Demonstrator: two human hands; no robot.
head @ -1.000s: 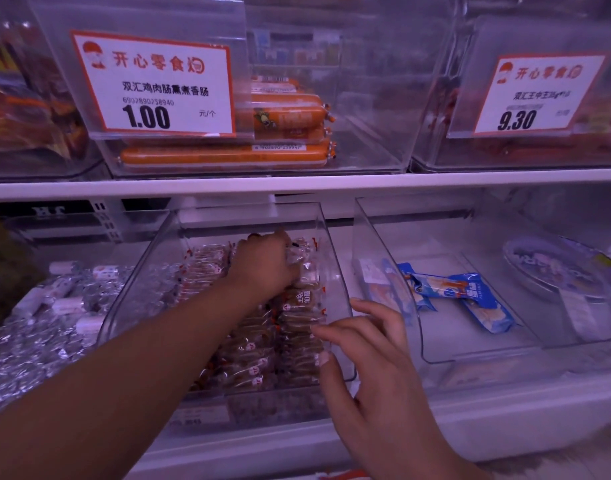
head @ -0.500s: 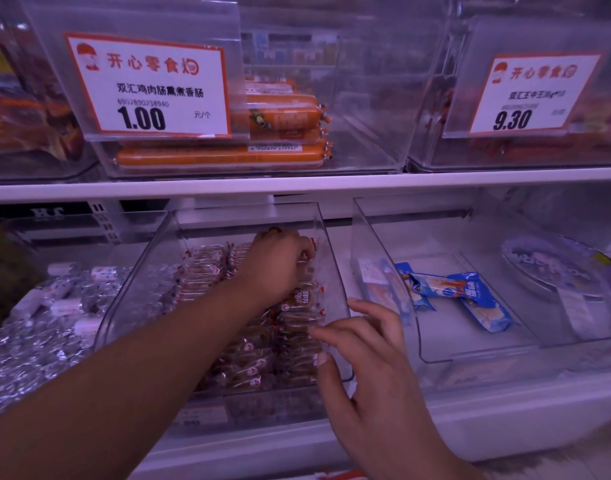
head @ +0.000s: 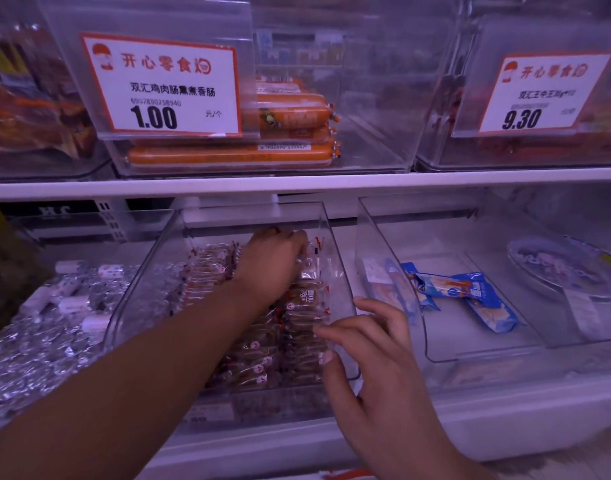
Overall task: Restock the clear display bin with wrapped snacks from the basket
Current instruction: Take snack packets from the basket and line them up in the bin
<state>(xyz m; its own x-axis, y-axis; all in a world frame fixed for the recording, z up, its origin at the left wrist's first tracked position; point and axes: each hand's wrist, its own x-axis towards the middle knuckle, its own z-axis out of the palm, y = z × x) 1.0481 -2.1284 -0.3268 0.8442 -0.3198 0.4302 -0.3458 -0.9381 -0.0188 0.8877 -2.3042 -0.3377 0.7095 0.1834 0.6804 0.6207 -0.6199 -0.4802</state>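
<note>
Deep in the clear bin point(head: 335, 271), the left hand point(head: 272, 261) grips wrapped snacks point(head: 255, 355); the right hand point(head: 369, 344), fingers spread, touches its near wall.

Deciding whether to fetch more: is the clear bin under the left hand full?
Nearly full: wrapped snacks fill the clear bin front to back, below its rim.

On the lower shelf point(head: 504, 410), the display bin point(head: 342, 282) of wrapped snacks point(head: 297, 327) sits centre, foil-wrapped sweets point(head: 37, 323) to its left, a neighbouring bin point(head: 383, 258) to its right, and sausages point(head: 231, 155) on the upper shelf point(head: 297, 183).
</note>
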